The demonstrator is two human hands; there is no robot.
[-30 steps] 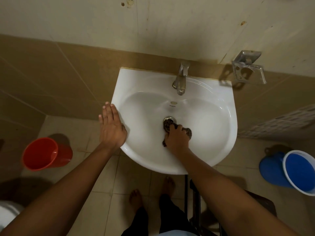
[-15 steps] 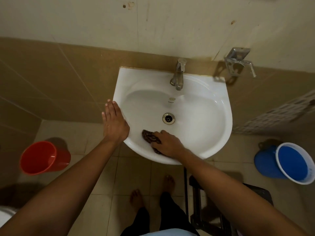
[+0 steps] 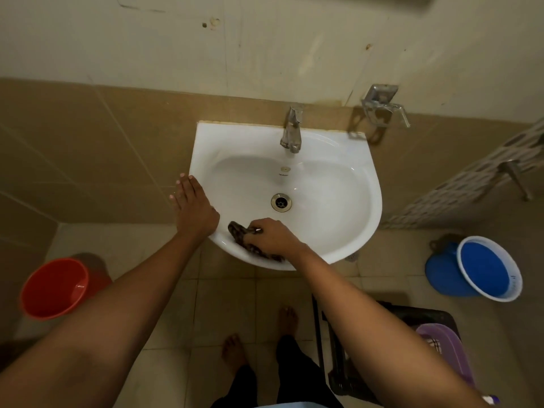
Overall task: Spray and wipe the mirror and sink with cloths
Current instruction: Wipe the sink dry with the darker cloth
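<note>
White sink [image 3: 338,160] rim under flat left hand [image 3: 192,207], right hand [image 3: 272,235] gripping cloth [image 3: 238,231]

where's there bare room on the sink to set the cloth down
Free: the sink ledge either side of the tap, and the right half of the bowl beyond the drain. Crowded: the near-left rim, where the left hand rests and the right hand grips the cloth.

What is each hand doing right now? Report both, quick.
Left hand: open, fingers straight, resting flat on the sink rim.
Right hand: closed on the dark cloth, pressing it against the front of the basin.
</note>
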